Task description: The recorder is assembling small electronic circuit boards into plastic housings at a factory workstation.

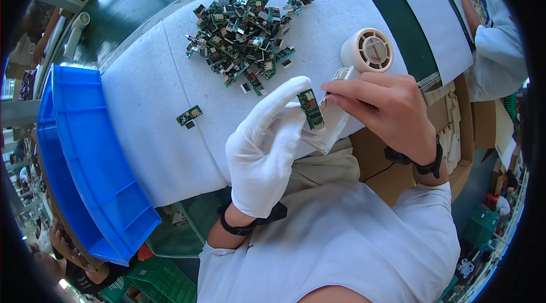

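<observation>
My left hand (pixel 259 158), in a white glove, is closed and pinches a small green circuit board (pixel 311 111) upright between thumb and forefinger. My bare right hand (pixel 395 112) is closed too, its thumb and forefinger meeting just right of the board on thin wires, whose ends are hard to see. Under both hands lies a white handheld fan; its round head (pixel 347 53) rests on the foam, and its handle (pixel 335 127) runs toward my lap, partly hidden by my fingers. A heap of similar circuit boards (pixel 239 38) lies beyond my hands.
White foam sheeting (pixel 142 75) covers the bench. One loose circuit board (pixel 189 115) lies left of my hands. A blue plastic bin (pixel 102 155) stands at the left edge. At right, a cardboard box (pixel 466 158) holds white parts. Another person's arm (pixel 466 4) shows far right.
</observation>
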### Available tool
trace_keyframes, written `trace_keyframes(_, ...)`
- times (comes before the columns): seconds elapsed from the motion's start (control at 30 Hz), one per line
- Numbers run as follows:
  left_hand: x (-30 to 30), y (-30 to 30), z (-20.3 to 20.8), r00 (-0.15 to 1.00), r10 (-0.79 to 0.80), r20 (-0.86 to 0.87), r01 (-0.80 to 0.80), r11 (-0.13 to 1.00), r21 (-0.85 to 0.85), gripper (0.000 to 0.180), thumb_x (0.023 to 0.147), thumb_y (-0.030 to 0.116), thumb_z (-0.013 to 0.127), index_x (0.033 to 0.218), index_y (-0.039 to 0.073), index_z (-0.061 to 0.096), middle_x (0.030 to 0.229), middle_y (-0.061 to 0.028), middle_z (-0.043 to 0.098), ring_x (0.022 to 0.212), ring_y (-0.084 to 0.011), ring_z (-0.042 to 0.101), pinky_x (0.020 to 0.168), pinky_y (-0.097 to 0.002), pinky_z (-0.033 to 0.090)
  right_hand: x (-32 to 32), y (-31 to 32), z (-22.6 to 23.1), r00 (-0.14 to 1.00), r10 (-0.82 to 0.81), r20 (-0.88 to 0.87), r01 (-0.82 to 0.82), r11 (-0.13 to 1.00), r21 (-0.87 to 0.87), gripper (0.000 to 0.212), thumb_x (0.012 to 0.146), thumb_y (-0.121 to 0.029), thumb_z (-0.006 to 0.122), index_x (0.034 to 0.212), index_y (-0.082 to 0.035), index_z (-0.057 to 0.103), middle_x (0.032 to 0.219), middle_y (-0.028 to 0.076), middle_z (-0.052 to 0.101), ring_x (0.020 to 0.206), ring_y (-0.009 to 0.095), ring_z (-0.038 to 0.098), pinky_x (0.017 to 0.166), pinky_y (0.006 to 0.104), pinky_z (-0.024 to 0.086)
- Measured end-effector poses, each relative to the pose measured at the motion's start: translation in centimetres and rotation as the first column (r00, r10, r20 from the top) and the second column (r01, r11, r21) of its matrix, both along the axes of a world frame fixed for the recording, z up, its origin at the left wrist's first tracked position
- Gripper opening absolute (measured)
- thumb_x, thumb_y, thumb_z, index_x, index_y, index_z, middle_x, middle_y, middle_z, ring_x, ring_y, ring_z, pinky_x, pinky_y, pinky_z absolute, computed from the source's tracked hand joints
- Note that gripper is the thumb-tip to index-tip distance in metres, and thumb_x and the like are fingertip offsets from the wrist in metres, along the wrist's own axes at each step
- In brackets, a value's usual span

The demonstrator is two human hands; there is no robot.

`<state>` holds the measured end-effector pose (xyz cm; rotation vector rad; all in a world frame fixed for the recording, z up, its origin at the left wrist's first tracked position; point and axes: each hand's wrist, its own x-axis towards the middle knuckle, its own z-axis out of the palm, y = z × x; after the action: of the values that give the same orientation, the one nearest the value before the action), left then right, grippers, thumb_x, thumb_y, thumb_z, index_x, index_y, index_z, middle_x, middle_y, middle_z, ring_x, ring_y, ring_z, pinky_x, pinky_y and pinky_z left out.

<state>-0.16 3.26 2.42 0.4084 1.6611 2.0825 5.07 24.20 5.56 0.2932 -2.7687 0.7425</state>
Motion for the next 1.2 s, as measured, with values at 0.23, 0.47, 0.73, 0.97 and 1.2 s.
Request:
trace_keyframes(0.23,-0.3,0.4,0.5,0.993,-0.068,0.091,0.061,0.995,0.077,0.033,0.101,0.002,0.055,0.133,-0.005,0.059,0.119,-0.0132,0.068,0.097,-0.0178,0.069,0.084,-0.0334,0.06,0.3,-2.7,-1.5,0.942,-0.33,-0.066,0.315,0.933,-0.176,0.019,0.086,-0.008,0.078,0.105,-0.006,0.078,0.072,0.007,0.069,0.055,0.012,0.058,0.051,0.0264,0.044)
trace_keyframes(0.47,-0.8,0.8,0.6,0.983,-0.021,0.183,0.011,0.998,0.056,0.035,0.099,0.0,0.058,0.133,-0.007,0.058,0.118,-0.0168,0.069,0.095,-0.0237,0.072,0.082,-0.0384,0.063,0.2,-3.1,-2.3,0.902,-0.424,-0.081,0.399,0.89,-0.218,0.017,0.086,-0.008,0.078,0.103,-0.005,0.078,0.066,0.004,0.065,0.05,0.009,0.051,0.048,0.0248,0.039)
trace_keyframes(0.73,-0.3,0.5,0.5,0.994,-0.038,0.1,0.037,0.999,0.01,0.037,0.096,-0.005,0.062,0.132,-0.002,0.062,0.117,-0.0073,0.067,0.1,-0.0118,0.066,0.087,-0.0284,0.056,0.4,-2.9,-2.1,0.916,-0.382,-0.119,0.363,0.919,-0.155,0.013,0.087,-0.004,0.073,0.1,-0.005,0.077,0.063,0.003,0.062,0.049,0.009,0.051,0.047,0.0251,0.038)
trace_keyframes(0.97,-0.3,0.8,-0.4,0.988,0.048,-0.143,-0.058,0.996,-0.063,0.04,0.093,-0.005,0.065,0.132,0.001,0.064,0.112,-0.0069,0.07,0.096,-0.013,0.069,0.086,-0.0276,0.055,0.6,-2.6,-2.1,0.945,-0.298,-0.131,0.269,0.942,-0.201,0.012,0.087,-0.001,0.07,0.097,-0.004,0.075,0.062,0.002,0.062,0.048,0.009,0.052,0.047,0.0249,0.039)
trace_keyframes(1.2,0.5,1.2,-0.9,0.969,0.07,-0.237,-0.107,0.983,-0.146,0.036,0.09,-0.006,0.069,0.125,0.003,0.068,0.111,-0.0098,0.072,0.096,-0.0152,0.07,0.085,-0.0285,0.055,1.3,-2.8,-1.2,0.979,-0.18,-0.095,0.151,0.957,-0.247,0.008,0.084,-0.002,0.073,0.092,-0.004,0.074,0.062,0.002,0.062,0.046,0.009,0.052,0.046,0.0244,0.04)
